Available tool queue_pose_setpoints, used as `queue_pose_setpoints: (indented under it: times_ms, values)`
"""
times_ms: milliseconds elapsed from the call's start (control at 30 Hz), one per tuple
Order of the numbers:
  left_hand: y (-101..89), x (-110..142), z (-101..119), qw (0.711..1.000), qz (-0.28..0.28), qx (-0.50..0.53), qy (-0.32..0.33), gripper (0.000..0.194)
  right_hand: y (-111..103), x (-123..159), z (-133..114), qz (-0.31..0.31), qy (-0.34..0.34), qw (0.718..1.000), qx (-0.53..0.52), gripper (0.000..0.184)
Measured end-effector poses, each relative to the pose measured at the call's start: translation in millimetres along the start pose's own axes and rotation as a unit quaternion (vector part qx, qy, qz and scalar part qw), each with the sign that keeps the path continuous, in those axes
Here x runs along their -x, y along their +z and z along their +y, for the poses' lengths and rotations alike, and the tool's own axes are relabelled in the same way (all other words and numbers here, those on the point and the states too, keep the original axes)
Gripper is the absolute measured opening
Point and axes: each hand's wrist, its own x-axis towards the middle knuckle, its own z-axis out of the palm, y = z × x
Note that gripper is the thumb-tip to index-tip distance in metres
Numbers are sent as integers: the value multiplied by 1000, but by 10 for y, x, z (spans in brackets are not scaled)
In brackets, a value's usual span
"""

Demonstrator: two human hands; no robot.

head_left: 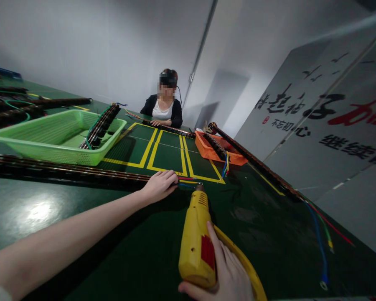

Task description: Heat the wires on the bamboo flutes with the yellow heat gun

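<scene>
My left hand [159, 186] is closed around the right end of a long dark bar [81, 172] with coppery strips along it. Short red, yellow and blue wires [188, 184] stick out past my fingers, and a ring terminal [200, 183] shows at their tip. A yellow heat gun [194, 238] is gripped in my right hand [232, 267]. Its nozzle points away from me, right by the terminal; whether they touch I cannot tell. My fingers hide part of the heat gun's handle.
A green basket [90, 156] and an orange basket [203, 148] hold similar bars. Another bar [253, 161] runs along the right, its wires [321, 238] trailing toward me. Across the green table [128, 259] sits a person [164, 106], a hand on a bar. Several bars lie far left.
</scene>
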Motion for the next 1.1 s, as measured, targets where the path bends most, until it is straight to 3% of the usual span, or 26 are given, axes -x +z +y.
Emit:
queue_pose_setpoints:
  times_ms: [400, 767, 1033, 1100]
  values:
    - [6, 2, 17, 1000, -12, 10, -12, 11, 77, 60, -75, 46, 2, 997, 62, 122]
    - [64, -21, -2, 1000, 15, 8, -19, 18, 143, 92, -393, 66, -35, 993, 91, 129]
    - [22, -18, -1, 988, 10, 145, -52, 15, 209, 100, -505, 64, -53, 992, 89, 132]
    - [13, -13, 5, 985, 25, 164, -43, 14, 193, 90, -469, 65, -59, 993, 81, 125]
